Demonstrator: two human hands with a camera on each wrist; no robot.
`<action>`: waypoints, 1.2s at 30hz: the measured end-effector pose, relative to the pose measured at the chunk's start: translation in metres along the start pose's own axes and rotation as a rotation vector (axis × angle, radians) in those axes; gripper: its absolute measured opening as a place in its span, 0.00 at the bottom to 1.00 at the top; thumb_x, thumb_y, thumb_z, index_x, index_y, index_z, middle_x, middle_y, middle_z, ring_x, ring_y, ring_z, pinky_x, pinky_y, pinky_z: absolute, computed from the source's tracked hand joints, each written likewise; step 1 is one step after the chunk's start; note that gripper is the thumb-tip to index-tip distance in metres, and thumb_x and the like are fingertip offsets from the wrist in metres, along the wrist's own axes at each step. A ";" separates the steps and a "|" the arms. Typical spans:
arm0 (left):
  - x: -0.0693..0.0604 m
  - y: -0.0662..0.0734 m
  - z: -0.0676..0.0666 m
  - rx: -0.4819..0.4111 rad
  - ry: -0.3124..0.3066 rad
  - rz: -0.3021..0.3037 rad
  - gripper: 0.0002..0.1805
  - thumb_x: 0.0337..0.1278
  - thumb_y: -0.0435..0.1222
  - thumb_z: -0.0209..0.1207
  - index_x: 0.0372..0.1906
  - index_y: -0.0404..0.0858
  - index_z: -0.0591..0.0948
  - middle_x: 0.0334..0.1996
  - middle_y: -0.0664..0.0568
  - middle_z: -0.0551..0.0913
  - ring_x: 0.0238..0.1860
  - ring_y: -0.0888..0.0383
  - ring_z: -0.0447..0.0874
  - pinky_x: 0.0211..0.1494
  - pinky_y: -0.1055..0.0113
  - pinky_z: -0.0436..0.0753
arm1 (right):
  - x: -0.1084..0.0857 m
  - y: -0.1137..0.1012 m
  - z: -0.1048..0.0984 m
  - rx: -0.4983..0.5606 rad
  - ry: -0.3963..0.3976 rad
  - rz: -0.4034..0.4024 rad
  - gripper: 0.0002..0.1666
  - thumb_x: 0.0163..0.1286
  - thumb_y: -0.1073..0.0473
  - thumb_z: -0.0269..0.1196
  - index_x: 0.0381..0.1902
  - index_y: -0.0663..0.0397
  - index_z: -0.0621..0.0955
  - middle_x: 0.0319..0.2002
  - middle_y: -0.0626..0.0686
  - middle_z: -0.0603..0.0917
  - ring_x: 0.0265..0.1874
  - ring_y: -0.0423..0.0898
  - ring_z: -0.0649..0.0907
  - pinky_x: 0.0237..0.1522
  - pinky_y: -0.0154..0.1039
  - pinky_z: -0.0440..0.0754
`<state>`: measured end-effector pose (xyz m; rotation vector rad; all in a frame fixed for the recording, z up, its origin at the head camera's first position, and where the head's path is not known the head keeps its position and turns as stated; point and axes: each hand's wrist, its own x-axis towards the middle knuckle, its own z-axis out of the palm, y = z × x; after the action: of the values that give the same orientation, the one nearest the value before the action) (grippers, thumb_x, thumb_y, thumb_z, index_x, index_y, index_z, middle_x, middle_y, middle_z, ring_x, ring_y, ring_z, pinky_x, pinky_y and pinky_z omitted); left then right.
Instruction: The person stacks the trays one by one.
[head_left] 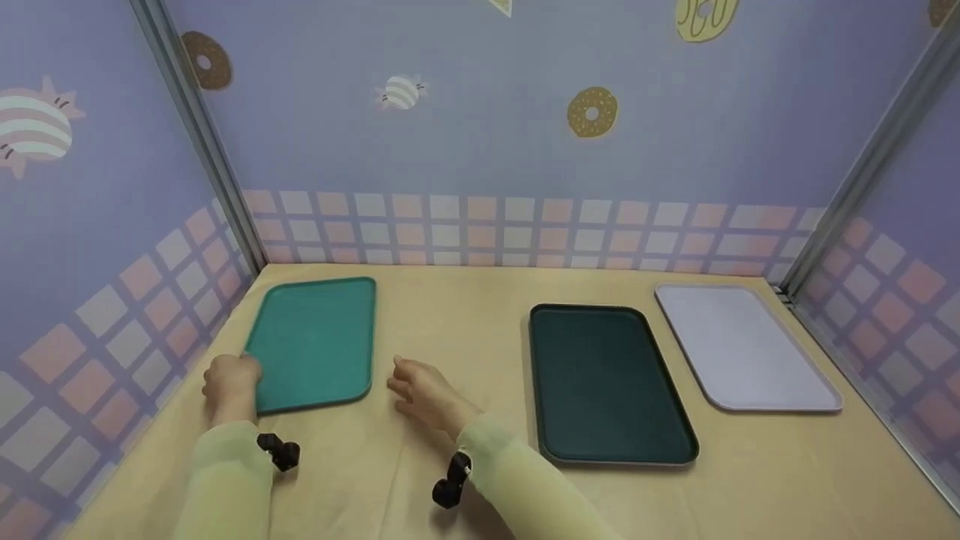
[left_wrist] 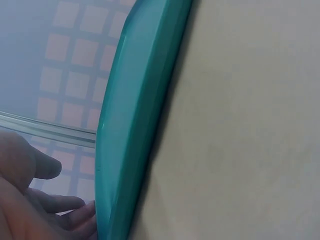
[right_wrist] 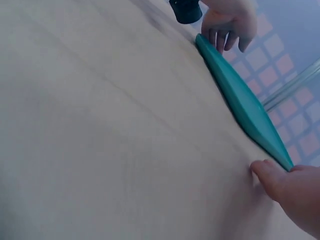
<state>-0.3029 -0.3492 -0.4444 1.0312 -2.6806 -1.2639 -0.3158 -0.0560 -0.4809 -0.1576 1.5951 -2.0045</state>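
Observation:
A teal tray (head_left: 315,341) lies flat at the left of the table. My left hand (head_left: 232,381) is at its left edge; in the left wrist view the fingertips (left_wrist: 89,212) touch the tray's side, with the thumb (left_wrist: 47,166) held apart above. My right hand (head_left: 429,391) hovers to the right of the same tray, fingers loosely bent and holding nothing. In the right wrist view the right thumb (right_wrist: 267,175) shows near the tray's edge (right_wrist: 250,110), and most of that hand's fingers are hidden.
A dark green tray (head_left: 611,382) lies right of centre, beside my right forearm. Farther right is a pale lavender tray (head_left: 742,346). The beige tablecloth (head_left: 457,322) runs under all of them. Patterned walls (head_left: 480,150) with metal corner posts (head_left: 202,142) enclose the table.

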 end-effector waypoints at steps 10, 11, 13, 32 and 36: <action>0.002 -0.005 0.010 0.002 0.000 0.066 0.09 0.65 0.31 0.42 0.29 0.33 0.69 0.22 0.48 0.64 0.26 0.51 0.61 0.28 0.60 0.64 | 0.004 -0.006 -0.012 0.006 -0.069 0.022 0.45 0.84 0.40 0.43 0.82 0.66 0.47 0.83 0.64 0.50 0.83 0.60 0.53 0.82 0.60 0.53; 0.002 -0.006 0.010 0.003 -0.007 0.065 0.09 0.65 0.31 0.41 0.29 0.34 0.69 0.21 0.49 0.63 0.26 0.52 0.60 0.27 0.60 0.63 | 0.004 -0.006 -0.014 0.003 -0.059 0.024 0.45 0.84 0.41 0.44 0.82 0.66 0.47 0.83 0.64 0.51 0.83 0.60 0.54 0.82 0.60 0.54; 0.001 -0.006 0.011 0.013 -0.020 0.064 0.11 0.67 0.32 0.40 0.28 0.35 0.68 0.21 0.49 0.63 0.25 0.52 0.60 0.27 0.61 0.63 | 0.004 -0.007 -0.016 -0.003 -0.035 0.024 0.45 0.84 0.42 0.44 0.82 0.67 0.48 0.82 0.64 0.54 0.82 0.60 0.56 0.82 0.60 0.56; -0.015 0.014 0.019 -0.014 -0.132 0.161 0.23 0.78 0.35 0.47 0.69 0.29 0.75 0.70 0.28 0.71 0.66 0.34 0.76 0.62 0.48 0.84 | 0.001 -0.020 -0.037 -0.395 0.409 -0.065 0.19 0.81 0.58 0.55 0.54 0.65 0.86 0.45 0.55 0.88 0.36 0.42 0.83 0.32 0.32 0.81; -0.018 0.015 0.020 -0.101 -0.183 0.144 0.22 0.77 0.33 0.51 0.69 0.29 0.75 0.66 0.29 0.76 0.56 0.39 0.84 0.54 0.52 0.86 | 0.000 -0.020 -0.046 -0.411 0.490 -0.093 0.13 0.77 0.59 0.60 0.44 0.61 0.89 0.44 0.54 0.90 0.34 0.42 0.82 0.28 0.30 0.78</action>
<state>-0.3030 -0.3188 -0.4426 0.7302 -2.7268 -1.5130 -0.3422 -0.0141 -0.4751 0.1204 2.3402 -1.8459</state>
